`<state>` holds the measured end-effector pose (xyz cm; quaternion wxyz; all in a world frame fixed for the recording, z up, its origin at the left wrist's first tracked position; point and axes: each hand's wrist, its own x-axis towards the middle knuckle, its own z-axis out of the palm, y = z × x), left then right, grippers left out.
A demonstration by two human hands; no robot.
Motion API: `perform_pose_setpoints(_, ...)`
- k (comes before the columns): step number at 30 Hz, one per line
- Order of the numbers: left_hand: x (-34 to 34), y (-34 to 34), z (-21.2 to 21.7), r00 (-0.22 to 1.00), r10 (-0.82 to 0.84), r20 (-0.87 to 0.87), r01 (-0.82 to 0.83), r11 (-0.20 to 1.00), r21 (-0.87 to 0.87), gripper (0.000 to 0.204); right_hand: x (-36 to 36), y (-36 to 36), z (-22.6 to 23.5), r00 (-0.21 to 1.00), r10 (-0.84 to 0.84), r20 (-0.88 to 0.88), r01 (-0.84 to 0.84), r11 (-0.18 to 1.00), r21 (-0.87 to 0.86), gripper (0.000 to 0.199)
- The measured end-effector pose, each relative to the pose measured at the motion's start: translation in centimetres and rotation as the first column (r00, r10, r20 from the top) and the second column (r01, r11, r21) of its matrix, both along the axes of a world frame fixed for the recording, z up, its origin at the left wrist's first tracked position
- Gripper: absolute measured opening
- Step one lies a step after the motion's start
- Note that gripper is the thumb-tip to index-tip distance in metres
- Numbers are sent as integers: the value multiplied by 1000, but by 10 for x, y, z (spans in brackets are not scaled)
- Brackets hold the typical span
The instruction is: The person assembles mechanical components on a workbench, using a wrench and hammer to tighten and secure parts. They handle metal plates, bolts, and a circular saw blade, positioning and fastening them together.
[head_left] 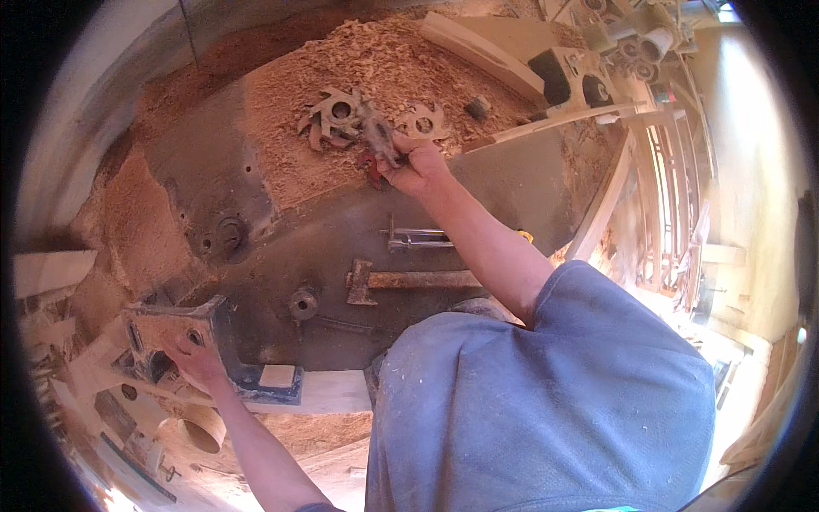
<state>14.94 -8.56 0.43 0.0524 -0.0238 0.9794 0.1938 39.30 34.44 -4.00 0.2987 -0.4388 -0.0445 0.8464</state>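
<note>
My right hand (415, 166) reaches over the far part of the metal table, its fingers closed round a dusty grey metal piece (380, 139) whose exact kind is unclear. A small red part (369, 168) shows just below that piece. On either side lie toothed cutter heads with round bores: one cutter head (334, 115) to the left and a paler cutter head (421, 122) to the right, both among wood shavings. At the lower left, my left hand (196, 358) rests with fingers stretched out on a dusty box-shaped metal housing (158, 322), holding nothing.
A hammer (409, 280) with a wooden handle and a shiny metal tool (418, 239) lie on the dark metal table (333, 226). A round metal collar (303, 303) stands nearby. Shavings (367, 60) heap at the back. Wooden frames (674, 196) lean at the right.
</note>
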Motion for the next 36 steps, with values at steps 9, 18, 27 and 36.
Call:
perform_pose_setpoints(9,-6,-12,-12,999,-37,-38,36,999,-24,64,32,-8,-14,802,264,536,-469,835,289,19)
perform_pose_setpoints(18,-17,-47,-43,989,-97,-111,95,995,-17,61,40,132,-36,311,-132,941,-800,498,334,19)
perform_pose_setpoints(27,0,-16,-15,989,-68,-130,66,998,-16,56,9,130,4,147,-501,853,-931,221,291,53)
perform_pose_setpoints(36,-5,-21,-22,992,-40,-116,38,999,-21,56,-80,53,-19,130,-436,890,-957,-289,-2,107)
